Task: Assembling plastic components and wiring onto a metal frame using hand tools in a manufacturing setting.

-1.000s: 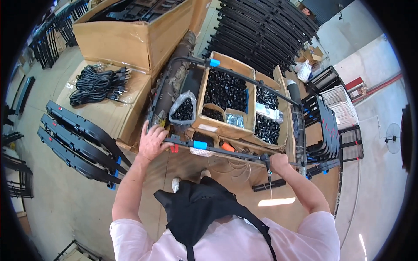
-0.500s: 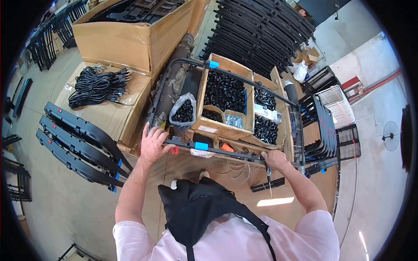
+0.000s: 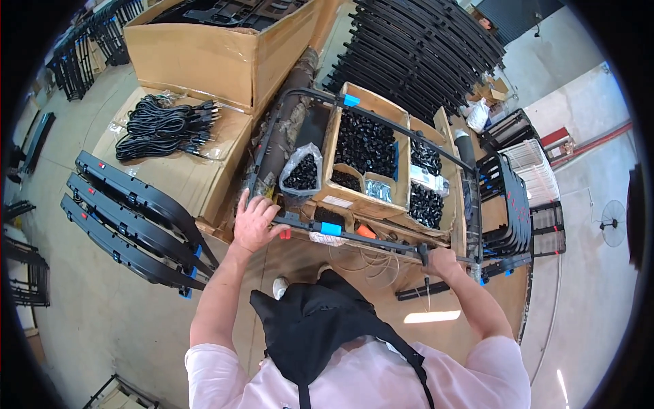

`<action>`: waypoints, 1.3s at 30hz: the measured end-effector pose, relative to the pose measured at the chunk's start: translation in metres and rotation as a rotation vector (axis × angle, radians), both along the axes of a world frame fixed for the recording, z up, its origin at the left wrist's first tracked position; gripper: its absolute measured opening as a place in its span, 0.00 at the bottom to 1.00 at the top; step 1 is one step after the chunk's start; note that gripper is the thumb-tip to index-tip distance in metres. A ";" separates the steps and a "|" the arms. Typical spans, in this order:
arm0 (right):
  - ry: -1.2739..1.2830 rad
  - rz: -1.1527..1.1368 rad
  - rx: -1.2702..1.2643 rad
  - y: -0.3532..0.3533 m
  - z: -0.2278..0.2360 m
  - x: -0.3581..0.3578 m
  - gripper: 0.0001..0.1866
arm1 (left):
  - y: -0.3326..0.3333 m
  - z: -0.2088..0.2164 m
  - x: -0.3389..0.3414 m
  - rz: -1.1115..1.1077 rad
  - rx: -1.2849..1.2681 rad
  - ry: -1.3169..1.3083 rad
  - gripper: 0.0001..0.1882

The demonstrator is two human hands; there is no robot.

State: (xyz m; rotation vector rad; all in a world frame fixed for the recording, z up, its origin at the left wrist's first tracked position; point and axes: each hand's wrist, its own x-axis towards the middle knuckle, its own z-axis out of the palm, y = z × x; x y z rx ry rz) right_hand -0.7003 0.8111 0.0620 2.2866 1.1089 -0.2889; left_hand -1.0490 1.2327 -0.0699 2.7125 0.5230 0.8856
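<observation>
A large black rectangular frame (image 3: 371, 240) with blue clips lies across the bench, around the wooden parts boxes. My left hand (image 3: 255, 223) rests over its near left corner, fingers bent around the bar, beside a small red piece (image 3: 285, 234). By the near bar's right part, my right hand (image 3: 443, 264) is closed around a dark hand tool (image 3: 425, 258) with a thin hose or cord hanging below. The tool's head stands against the bar; its exact contact is hidden. A blue clip (image 3: 331, 229) sits on the near bar between my hands.
Wooden boxes (image 3: 354, 198) hold black plastic parts, with a clear bag (image 3: 302, 174) of more parts beside them. Coiled black cables (image 3: 163, 126) lie on cardboard at left. Curved black parts (image 3: 129, 218) stand at near left; stacked black frames (image 3: 415, 54) rise behind.
The whole view has shifted slightly. My right hand has turned the tool, and its head now shows above the near bar. My left hand stays on the frame's corner.
</observation>
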 end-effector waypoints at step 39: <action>-0.042 0.050 -0.143 0.008 -0.009 -0.007 0.13 | -0.033 0.020 0.024 0.313 -0.237 0.056 0.38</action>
